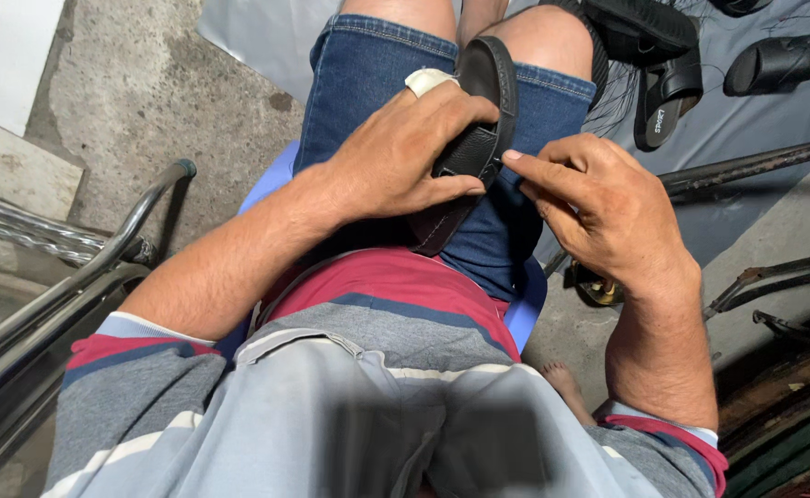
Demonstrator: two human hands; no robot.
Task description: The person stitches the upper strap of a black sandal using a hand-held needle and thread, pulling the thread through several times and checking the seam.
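At the left edge of the frame a grey metal bar [137, 217] curves past your knee, and just right of it, at centre, your left hand [405, 161] clamps the black sandal [478, 120] against your denim shorts [368, 74], a bandaged fingertip on top. Right of centre, your right hand [598, 207] pinches something too small to make out at the sandal's strap edge, while more black sandals [778, 60] lie on the grey sheet at upper right.
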